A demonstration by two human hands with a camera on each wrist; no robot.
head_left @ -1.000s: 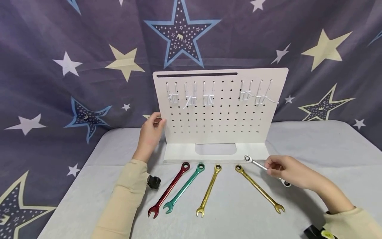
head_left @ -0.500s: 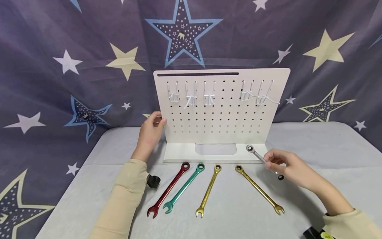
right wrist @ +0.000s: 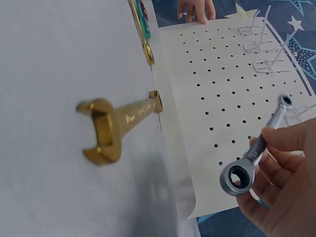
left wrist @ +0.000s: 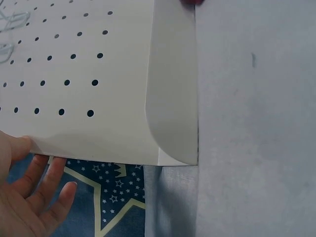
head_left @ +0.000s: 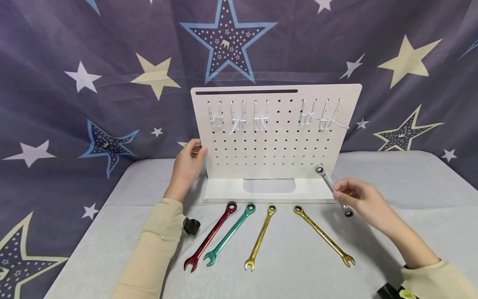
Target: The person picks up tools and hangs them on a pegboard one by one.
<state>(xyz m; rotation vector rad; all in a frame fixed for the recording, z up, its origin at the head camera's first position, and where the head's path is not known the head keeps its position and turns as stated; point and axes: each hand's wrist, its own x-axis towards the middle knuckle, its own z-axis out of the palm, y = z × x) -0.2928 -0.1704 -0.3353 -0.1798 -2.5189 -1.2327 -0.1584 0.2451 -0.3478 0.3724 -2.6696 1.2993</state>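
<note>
My left hand [head_left: 186, 168] holds the left edge of the upright white pegboard [head_left: 239, 158]; in the left wrist view the thumb of that hand [left wrist: 24, 197] lies on the front face and the other fingers are at its edge. My right hand [head_left: 367, 203] pinches a silver wrench [head_left: 328, 182] by its middle, tilted, one ring end up before the board's lower right. The right wrist view shows the silver wrench [right wrist: 259, 145] between thumb and fingers of my right hand [right wrist: 291, 182], a ring at each end. White wire hooks [head_left: 261, 123] hang on the upper rows.
On the grey cloth [head_left: 298, 274] before the board lie a red wrench [head_left: 210, 236], a green wrench [head_left: 230, 234], a gold wrench [head_left: 261, 238] and, slanting the other way, another gold wrench [head_left: 324, 236]. A star-patterned curtain [head_left: 119, 83] hangs behind.
My right hand has lifted the silver wrench up and toward the board, turning it steeper. The left hand has stayed on the board's edge.
</note>
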